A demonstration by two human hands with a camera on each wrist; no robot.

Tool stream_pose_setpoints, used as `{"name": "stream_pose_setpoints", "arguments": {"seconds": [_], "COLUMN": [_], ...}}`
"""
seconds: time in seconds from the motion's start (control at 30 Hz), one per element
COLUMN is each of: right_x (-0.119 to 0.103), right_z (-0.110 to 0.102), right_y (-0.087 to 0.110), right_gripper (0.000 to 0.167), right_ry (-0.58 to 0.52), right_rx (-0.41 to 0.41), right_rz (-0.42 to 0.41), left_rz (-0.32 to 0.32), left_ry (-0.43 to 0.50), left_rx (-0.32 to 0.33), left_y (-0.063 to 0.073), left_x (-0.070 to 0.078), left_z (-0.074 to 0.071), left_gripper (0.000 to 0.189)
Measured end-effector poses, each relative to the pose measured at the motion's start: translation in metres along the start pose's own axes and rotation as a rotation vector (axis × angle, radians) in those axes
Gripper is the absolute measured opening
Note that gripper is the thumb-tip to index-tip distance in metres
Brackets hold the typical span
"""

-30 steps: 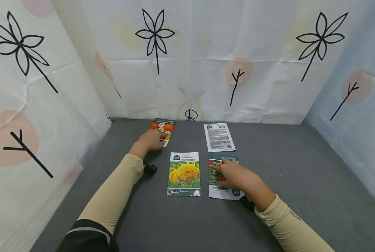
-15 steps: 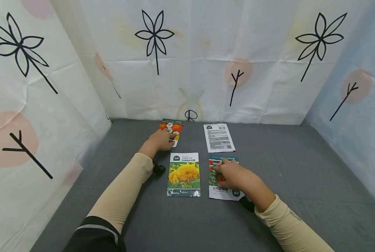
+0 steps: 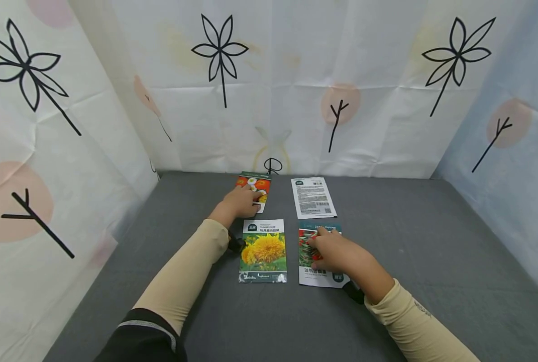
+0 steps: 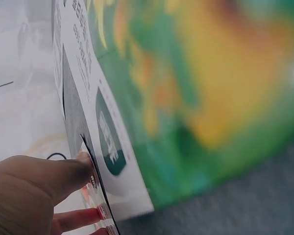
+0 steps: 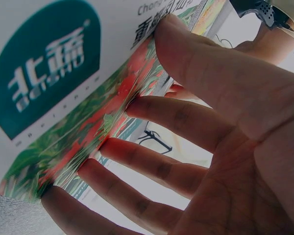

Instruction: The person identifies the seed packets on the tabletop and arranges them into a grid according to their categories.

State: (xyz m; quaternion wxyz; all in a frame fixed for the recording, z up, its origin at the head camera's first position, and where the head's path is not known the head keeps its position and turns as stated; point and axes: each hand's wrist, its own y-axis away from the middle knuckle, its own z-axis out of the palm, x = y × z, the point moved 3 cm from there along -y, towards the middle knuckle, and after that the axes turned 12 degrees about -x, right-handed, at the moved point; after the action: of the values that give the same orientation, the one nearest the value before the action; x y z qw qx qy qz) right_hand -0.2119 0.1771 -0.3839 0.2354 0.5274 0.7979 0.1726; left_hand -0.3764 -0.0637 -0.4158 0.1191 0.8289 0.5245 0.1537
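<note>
Four-cornered flower seed packets lie flat on the grey table. At the far left, my left hand (image 3: 239,202) rests its fingertips on a packet with red, white and yellow flowers (image 3: 263,186), partly covering it. A packet with yellow sunflowers (image 3: 267,252) lies just nearer, overlapped by the left wrist's camera; it fills much of the left wrist view. My right hand (image 3: 336,250) touches a red-flowered packet (image 3: 311,277), whose print is upside down in the head view. In the right wrist view, its spread fingers (image 5: 166,115) and thumb meet the packet's face.
Behind the red-flowered packet lies a packet with its white printed back up (image 3: 314,198). The grey cloth-covered table (image 3: 409,241) ends at a white drawn-on curtain (image 3: 291,115) at the back and sides.
My left hand has slid the packet with red, white and yellow flowers to the right, behind the sunflower packet. My right hand and the other packets have stayed in place.
</note>
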Motion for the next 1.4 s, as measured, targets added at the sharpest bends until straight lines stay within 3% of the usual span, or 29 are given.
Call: {"name": "stream_pose_setpoints", "arguments": {"seconds": [0.6,0.83,1.13,1.4], "right_x": [0.006,0.006,0.008,0.016], "right_z": [0.0,-0.002,-0.004,-0.011], "right_y": [0.001,0.001,0.001,0.001], "right_gripper": [0.056,0.057,0.057,0.048], "right_ry": [-0.042,-0.03,0.01,0.035], "right_rx": [0.019,0.052,0.086,0.18], "right_rz": [-0.021,-0.047,-0.037,-0.034], "left_rz": [0.043,0.04,0.092,0.179], "left_ry": [0.0,0.088,0.164,0.164], "left_rx": [0.005,0.017,0.054,0.149], "left_y": [-0.008,-0.007,-0.003,0.017], "left_x": [0.031,0.029,0.022,0.025], "left_z": [-0.003,-0.003,-0.002,-0.013], "left_gripper": [0.058,0.056,0.056,0.052]}}
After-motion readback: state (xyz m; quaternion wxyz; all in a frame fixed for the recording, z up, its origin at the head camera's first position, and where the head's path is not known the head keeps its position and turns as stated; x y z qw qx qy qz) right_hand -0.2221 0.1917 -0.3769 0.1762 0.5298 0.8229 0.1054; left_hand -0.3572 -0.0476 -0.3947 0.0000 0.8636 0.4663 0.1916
